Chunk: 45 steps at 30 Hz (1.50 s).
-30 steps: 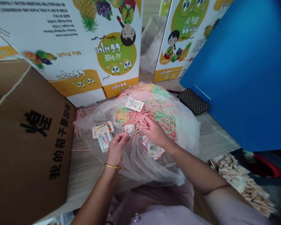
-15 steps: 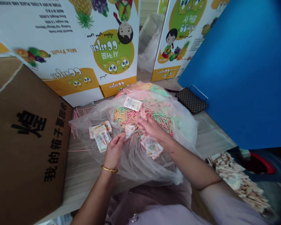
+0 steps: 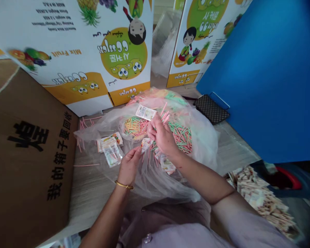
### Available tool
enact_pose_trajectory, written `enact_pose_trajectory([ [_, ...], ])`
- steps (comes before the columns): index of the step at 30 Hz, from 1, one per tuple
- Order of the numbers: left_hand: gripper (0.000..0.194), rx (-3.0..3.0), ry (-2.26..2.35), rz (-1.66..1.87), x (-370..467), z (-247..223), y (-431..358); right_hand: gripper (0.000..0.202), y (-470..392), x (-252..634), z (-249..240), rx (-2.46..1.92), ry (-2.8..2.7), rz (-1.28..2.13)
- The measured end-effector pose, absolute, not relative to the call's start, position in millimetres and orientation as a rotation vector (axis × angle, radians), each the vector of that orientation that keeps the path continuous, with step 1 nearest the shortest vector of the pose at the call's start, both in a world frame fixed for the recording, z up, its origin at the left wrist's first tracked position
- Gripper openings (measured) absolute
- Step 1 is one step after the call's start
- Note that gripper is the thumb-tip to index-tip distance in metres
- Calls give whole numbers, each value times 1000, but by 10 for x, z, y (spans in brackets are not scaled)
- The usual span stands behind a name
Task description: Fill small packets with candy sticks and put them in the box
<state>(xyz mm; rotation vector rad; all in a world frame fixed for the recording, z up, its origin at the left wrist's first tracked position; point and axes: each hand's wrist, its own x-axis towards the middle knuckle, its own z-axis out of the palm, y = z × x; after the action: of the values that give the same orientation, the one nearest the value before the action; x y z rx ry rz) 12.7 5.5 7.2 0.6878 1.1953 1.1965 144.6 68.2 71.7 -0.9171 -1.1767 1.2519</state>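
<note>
My left hand (image 3: pixel 130 165) pinches a small printed packet (image 3: pixel 145 144) by its edge, low over the pile. Just up and to the right, my right hand (image 3: pixel 162 136) is closed around several pink candy sticks (image 3: pixel 165 115) that poke out past the fingers. Beneath both hands, a clear plastic bag (image 3: pixel 204 137) lies spread open with loose pink, green and yellow sticks (image 3: pixel 182 137) in it. One flat packet (image 3: pixel 146 112) rests on the sticks beyond my right hand. More packets (image 3: pixel 112 151) lie left of my left hand, and others (image 3: pixel 167 165) sit under my right wrist.
A brown carton (image 3: pixel 28 155) stands at the left, and printed white cartons (image 3: pixel 74 62) at the back. A blue panel (image 3: pixel 258 82) rises at the right, near a dark checkered pouch (image 3: pixel 212 109). Many packets (image 3: pixel 263 203) are heaped at lower right. Stray pink sticks (image 3: pixel 86 165) lie on the table.
My right hand has turned upright, and the pink sticks in it now show above the fingers. My left hand, with the packet, has shifted slightly right. The view has moved a little.
</note>
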Motion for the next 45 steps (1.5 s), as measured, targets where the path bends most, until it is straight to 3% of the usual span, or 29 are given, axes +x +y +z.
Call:
enact_pose_trajectory([
  [9,44,724,1159,1184,141,36,64,60,691,1491,592,-1144,-1324,1201],
  [18,35,532,1088,1205,127,126,112,63,686,1546,502,-1052,-1656,1279],
  [26,32,509,1069,1163,151,166,129,53,832,1581,403,-883,-1224,1667],
  [45,34,514,1044,1168,152,127,100,45,847,1740,547,-793,-1153,1798],
])
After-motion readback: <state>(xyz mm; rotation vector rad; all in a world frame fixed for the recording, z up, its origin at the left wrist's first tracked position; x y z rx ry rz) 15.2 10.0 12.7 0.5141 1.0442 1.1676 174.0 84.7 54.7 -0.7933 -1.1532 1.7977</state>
